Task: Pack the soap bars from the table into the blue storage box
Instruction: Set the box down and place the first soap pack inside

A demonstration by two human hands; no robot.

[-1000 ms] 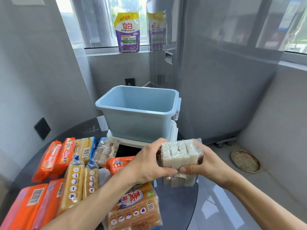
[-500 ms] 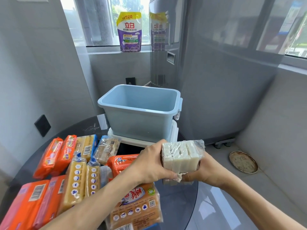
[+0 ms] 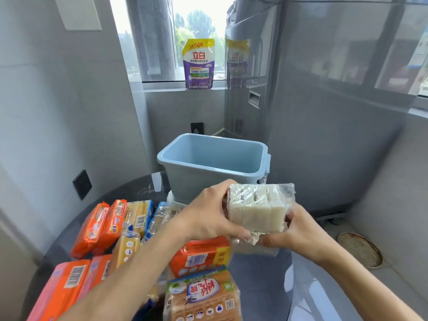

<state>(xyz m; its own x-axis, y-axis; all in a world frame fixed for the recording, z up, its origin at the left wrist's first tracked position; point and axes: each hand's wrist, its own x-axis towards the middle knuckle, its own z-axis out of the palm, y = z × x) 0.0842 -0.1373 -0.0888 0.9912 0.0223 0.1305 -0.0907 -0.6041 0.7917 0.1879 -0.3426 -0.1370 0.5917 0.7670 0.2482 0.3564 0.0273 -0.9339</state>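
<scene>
Fingers (image 3: 234,232) of both hands are wrapped around a clear-wrapped pack of white soap bars (image 3: 257,209), left hand (image 3: 208,216) gripping its left end and right hand (image 3: 298,232) cupping it from below on the right. It's up in the air over the tabletop (image 3: 261,286), just in front of the box. You can see several pale, chalky bars side by side through crinkly plastic that bunches up loose at the corners.

Nearest the camera there's a brown soap pack (image 3: 203,297), then an orange pack (image 3: 201,253) behind it, and more orange packs (image 3: 99,225) and yellow ones (image 3: 136,214) spread over the left side of the dark glass.

Further back sits the blue storage box (image 3: 213,179), lid off, on something white. Only its far inner walls show, nothing visible inside from here. Way back on the windowsill stands a purple detergent pouch (image 3: 198,66).
</scene>
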